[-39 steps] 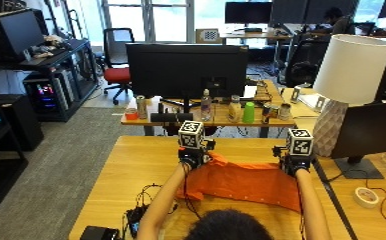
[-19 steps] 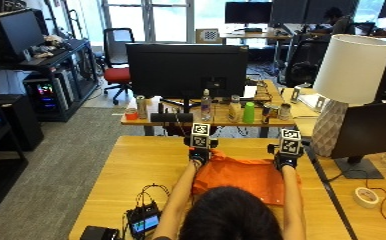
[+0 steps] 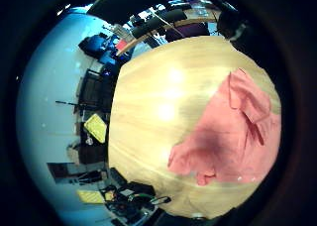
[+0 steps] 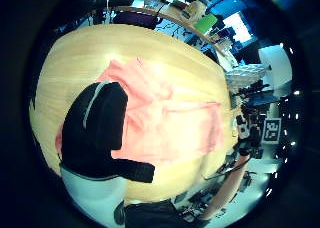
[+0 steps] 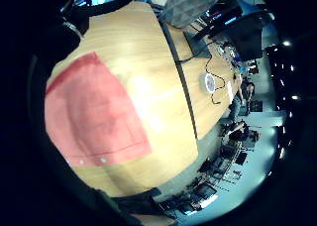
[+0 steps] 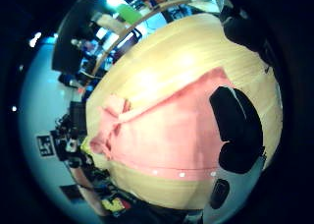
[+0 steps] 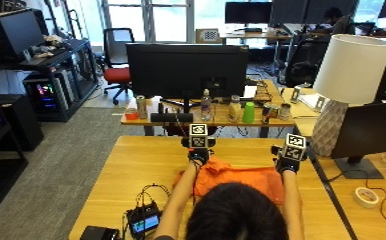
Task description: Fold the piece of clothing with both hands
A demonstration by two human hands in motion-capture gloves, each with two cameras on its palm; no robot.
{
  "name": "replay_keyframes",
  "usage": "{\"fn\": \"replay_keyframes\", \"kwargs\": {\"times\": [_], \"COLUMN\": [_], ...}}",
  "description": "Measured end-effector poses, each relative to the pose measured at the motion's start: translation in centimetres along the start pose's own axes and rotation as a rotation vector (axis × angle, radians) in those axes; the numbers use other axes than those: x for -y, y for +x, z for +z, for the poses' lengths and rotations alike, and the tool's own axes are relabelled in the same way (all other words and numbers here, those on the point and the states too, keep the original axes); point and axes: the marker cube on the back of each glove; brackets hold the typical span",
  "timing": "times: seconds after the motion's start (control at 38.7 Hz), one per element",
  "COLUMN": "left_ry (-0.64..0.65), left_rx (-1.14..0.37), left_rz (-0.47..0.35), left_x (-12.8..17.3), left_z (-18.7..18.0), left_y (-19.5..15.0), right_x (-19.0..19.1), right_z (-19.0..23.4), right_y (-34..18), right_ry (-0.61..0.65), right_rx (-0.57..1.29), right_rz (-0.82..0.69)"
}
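Both hands, left hand (image 7: 197,156) and right hand (image 7: 287,165), moved apart above the orange garment (image 7: 246,177); finger state unclear, head (image 7: 229,215) blocking.

orange garments (image 7: 243,176): one, lying on the wooden surface (image 7: 140,165)
gloved hands: two, a left hand (image 7: 197,155) and a right hand (image 7: 287,163), both at the garment's far edge
white lamps (image 7: 348,80): one, off to the right
big dark monitors (image 7: 187,64): one on the desk behind, plus part of another (image 7: 369,131) at the right edge
bottles and cans behind the monitor: about seven, one of them a green bottle (image 7: 248,112)
tape rolls (image 7: 365,197): one
small black screen gadgets (image 7: 144,222): one, near the person's left elbow
red office chairs (image 7: 117,57): one
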Motion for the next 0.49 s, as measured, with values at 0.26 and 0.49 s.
{"fn": "replay_keyframes", "kwargs": {"times": [0.26,0.49], "left_ry": [-0.015,-0.097], "left_rx": [-0.138,-0.199], "left_rz": [0.063,0.145], "left_x": [-3.2,-9.0], "left_z": [-3.0,0.2], "left_y": [0.7,0.2], "right_x": [3.4,0.2], "right_z": [-1.3,1.2], "right_y": [3.7,8.0], "right_ry": [0.045,-0.061], "right_rx": [-0.043,-0.003], "right_rz": [-0.061,-0.064]}}
